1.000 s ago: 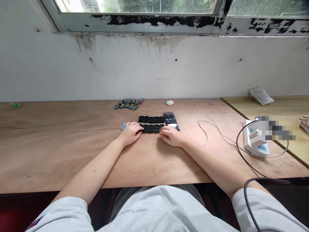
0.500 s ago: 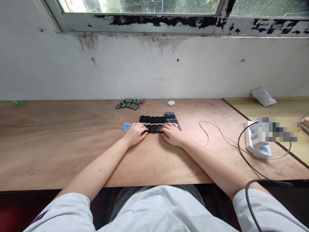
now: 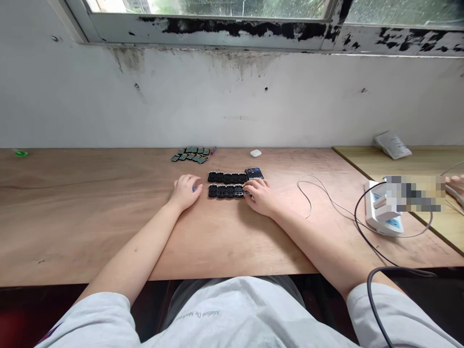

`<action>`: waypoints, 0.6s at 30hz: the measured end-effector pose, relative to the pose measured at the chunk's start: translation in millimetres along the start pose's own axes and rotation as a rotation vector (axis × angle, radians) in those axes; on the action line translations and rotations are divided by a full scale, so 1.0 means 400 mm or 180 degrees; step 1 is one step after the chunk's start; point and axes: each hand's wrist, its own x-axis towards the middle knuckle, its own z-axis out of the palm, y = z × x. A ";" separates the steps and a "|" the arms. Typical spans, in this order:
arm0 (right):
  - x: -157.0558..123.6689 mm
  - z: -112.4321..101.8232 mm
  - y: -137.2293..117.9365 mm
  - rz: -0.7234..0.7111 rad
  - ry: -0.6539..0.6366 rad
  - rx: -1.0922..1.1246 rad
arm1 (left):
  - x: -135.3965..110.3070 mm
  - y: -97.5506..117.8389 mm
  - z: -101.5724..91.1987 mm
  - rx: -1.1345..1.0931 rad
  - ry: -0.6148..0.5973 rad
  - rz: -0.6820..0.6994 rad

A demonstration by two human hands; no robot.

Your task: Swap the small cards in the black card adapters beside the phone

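Note:
Two rows of small black plastic housings lie on the table: a back row (image 3: 227, 178) and a front row (image 3: 225, 191). My right hand (image 3: 259, 197) rests at the right end of the front row, fingers bent around the last housing and partly hiding it. To the left of the rows, my left hand (image 3: 185, 192) is lowered over small light blue pieces (image 3: 195, 188). Its thumb and fingers are apart, with a bit of blue showing between them; the palm hides most of the pieces. Behind my right hand lies a phone (image 3: 254, 173), its lower part covered.
Several green square boards (image 3: 192, 154) lie near the wall beside a thin purple tool (image 3: 213, 151). A white case (image 3: 255, 153) sits further right. A power strip (image 3: 384, 212) with cables (image 3: 358, 232) stands on the right; another person's hand (image 3: 456, 183) shows at the edge.
My left hand has left the front row's left end and moved left onto the light blue pieces. My right hand stays at the right end. The view has shifted slightly.

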 end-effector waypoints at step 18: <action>-0.035 -0.039 0.256 0.2220 -0.0785 -0.0734 | 0.031 -0.154 0.003 0.0201 -0.0345 -0.0961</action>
